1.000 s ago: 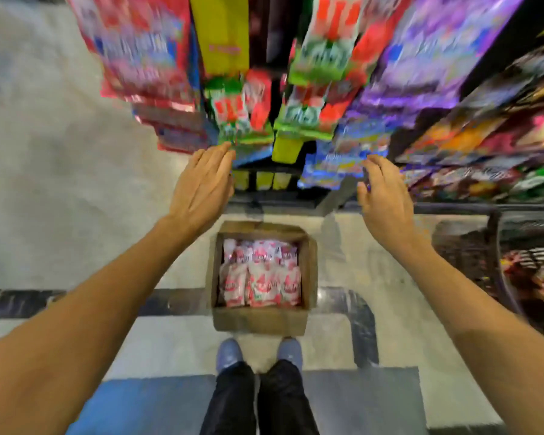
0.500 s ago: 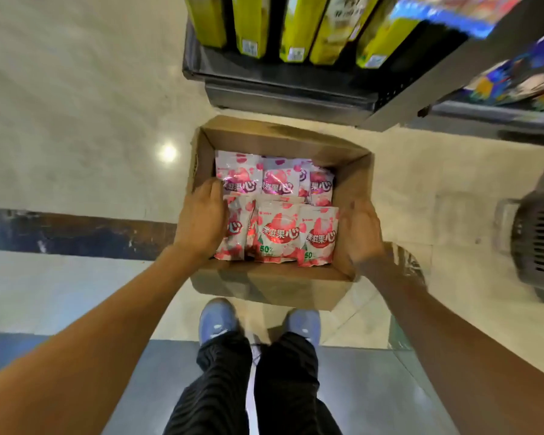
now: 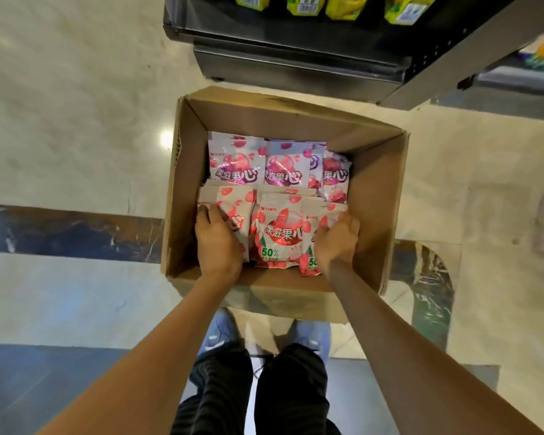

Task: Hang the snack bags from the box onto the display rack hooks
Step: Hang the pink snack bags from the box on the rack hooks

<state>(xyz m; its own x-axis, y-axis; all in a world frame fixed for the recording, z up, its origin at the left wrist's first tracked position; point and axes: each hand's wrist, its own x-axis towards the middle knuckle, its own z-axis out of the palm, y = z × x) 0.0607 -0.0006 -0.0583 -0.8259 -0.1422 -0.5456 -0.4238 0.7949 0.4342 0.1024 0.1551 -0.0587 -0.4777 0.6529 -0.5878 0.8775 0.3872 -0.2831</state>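
Two hands in the cardboard box [image 3: 380,189], which sits open on the floor [image 3: 60,136] just in front of the person's shoes [image 3: 215,335]. Left hand [image 3: 217,243] lies on the near-left snack bag [image 3: 236,215], fingers curled over its left edge, gripping it. Right hand [image 3: 338,240] is on the near-right bag [image 3: 310,262], fingers curled round its right side; fingertips hidden under the hand, so can't tell how deep the grip goes. Between the hands: a middle bag [image 3: 280,233], red and white, "50%" printed low on it. Far row: three more bags [image 3: 237,161], pink and purple print, lying flat against the back half of the box. Dark rack base [image 3: 296,58] stands just beyond the box, yellow packs [image 3: 343,6] along its bottom shelf. No hooks in view.
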